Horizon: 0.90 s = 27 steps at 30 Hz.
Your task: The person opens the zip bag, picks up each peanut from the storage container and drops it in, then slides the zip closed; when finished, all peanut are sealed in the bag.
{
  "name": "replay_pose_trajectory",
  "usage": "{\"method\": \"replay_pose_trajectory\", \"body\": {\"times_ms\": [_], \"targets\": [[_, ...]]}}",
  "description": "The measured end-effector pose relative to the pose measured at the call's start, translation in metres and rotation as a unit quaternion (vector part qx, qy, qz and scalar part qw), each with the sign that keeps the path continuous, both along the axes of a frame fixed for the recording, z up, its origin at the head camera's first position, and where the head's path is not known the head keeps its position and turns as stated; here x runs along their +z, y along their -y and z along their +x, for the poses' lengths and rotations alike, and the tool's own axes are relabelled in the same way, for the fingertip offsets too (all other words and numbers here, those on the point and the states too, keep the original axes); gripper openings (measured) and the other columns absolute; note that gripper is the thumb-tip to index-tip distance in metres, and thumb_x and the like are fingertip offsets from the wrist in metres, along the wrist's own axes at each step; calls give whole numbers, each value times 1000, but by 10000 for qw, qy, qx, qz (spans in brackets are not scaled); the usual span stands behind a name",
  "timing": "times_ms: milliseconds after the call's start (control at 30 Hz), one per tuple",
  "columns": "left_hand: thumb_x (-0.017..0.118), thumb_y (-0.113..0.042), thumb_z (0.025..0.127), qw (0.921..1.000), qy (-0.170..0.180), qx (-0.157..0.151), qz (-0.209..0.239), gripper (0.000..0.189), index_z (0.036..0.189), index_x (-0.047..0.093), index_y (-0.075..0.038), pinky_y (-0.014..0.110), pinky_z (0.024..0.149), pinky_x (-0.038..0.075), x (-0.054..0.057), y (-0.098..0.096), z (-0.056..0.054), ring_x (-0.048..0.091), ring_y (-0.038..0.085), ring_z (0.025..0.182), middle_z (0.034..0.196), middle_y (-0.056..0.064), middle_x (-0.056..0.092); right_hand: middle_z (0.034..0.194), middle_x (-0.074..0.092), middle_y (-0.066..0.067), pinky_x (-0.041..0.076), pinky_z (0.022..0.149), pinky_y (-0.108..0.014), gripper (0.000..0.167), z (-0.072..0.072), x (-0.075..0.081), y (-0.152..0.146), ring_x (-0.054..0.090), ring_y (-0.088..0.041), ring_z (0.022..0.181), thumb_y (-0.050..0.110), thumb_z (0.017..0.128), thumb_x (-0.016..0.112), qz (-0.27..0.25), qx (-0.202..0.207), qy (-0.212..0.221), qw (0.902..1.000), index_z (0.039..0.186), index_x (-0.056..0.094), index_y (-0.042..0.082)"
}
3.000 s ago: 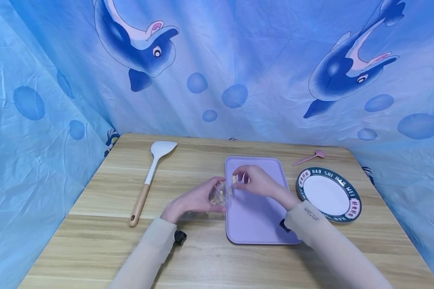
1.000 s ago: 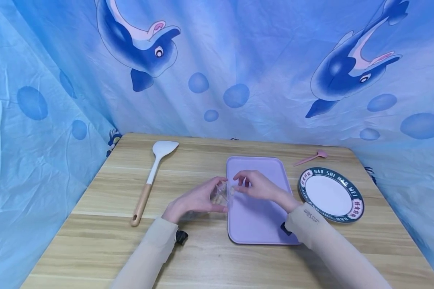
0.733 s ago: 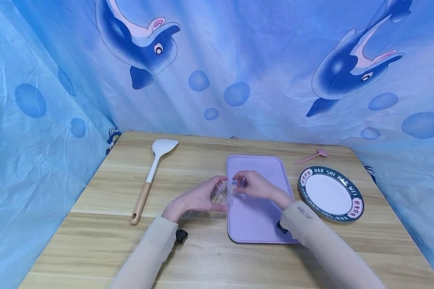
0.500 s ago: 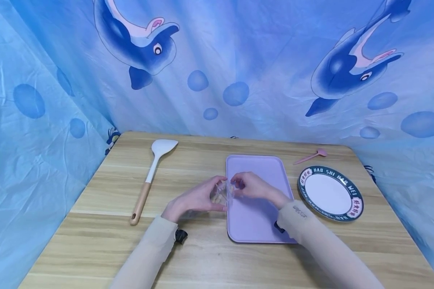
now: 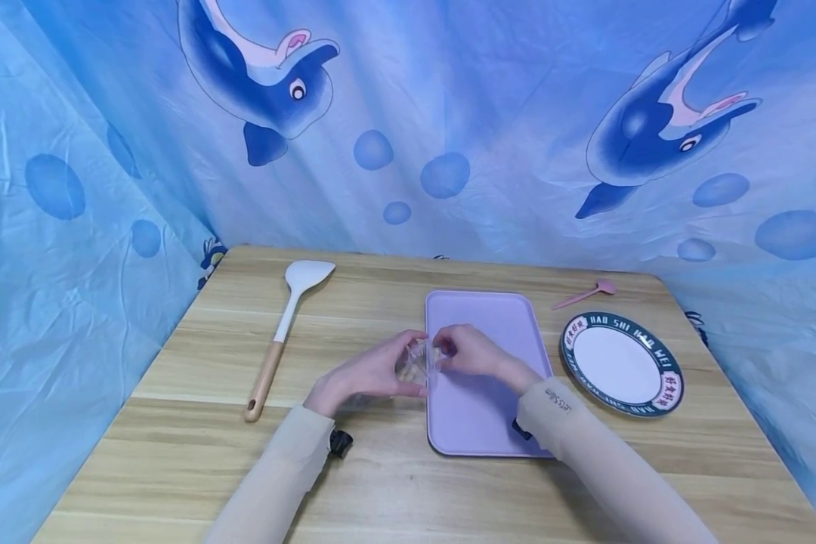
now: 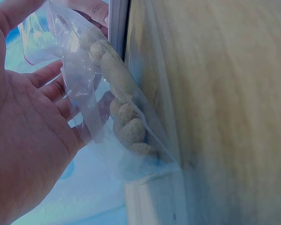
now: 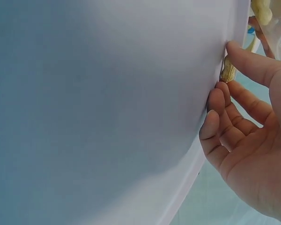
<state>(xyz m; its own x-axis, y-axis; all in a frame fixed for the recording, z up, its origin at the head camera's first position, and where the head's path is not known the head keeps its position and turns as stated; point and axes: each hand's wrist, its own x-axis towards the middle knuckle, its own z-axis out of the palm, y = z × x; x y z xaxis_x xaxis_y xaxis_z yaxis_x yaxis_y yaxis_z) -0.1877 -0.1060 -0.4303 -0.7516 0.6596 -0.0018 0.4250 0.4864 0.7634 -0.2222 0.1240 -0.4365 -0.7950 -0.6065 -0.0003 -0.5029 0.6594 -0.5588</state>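
A clear plastic bag (image 5: 416,361) with several unshelled peanuts (image 6: 130,127) in it is at the left edge of the purple tray (image 5: 479,412). My left hand (image 5: 377,370) holds this bag, thumb on the far side and fingers spread around it; in the left wrist view the film lies across the fingers. My right hand (image 5: 474,351) is over the tray's left part, facing the bag's mouth. Its thumb and index fingertip pinch a peanut (image 7: 228,70) close to the tray's rim, with the other fingers curled beside it.
A white spatula (image 5: 284,321) with a wooden handle lies to the left. At the right stand a plate (image 5: 617,366) with a dark green patterned rim and, behind it, a small pink spoon (image 5: 595,293). A blue dolphin-print curtain (image 5: 408,113) encloses the wooden table (image 5: 381,483).
Three seconds ago my right hand held a peanut higher over the tray; it then loosened, moved slightly left, and its fingertips have drawn together. My left hand and the bag have stayed in place.
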Motion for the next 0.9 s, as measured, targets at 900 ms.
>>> {"method": "replay_pose_trajectory", "body": {"times_ms": [900], "targets": [[88,-33,76,9999,97,99,-59,96,151,34,-7,41,107,40,1,-1,-1,49,23,129,142,8,49,91,68,-2,55,73,-43,32,24,53,-11,62,-11,74,7,82,80,-536,199,-311,9979,111,71,-3]]}}
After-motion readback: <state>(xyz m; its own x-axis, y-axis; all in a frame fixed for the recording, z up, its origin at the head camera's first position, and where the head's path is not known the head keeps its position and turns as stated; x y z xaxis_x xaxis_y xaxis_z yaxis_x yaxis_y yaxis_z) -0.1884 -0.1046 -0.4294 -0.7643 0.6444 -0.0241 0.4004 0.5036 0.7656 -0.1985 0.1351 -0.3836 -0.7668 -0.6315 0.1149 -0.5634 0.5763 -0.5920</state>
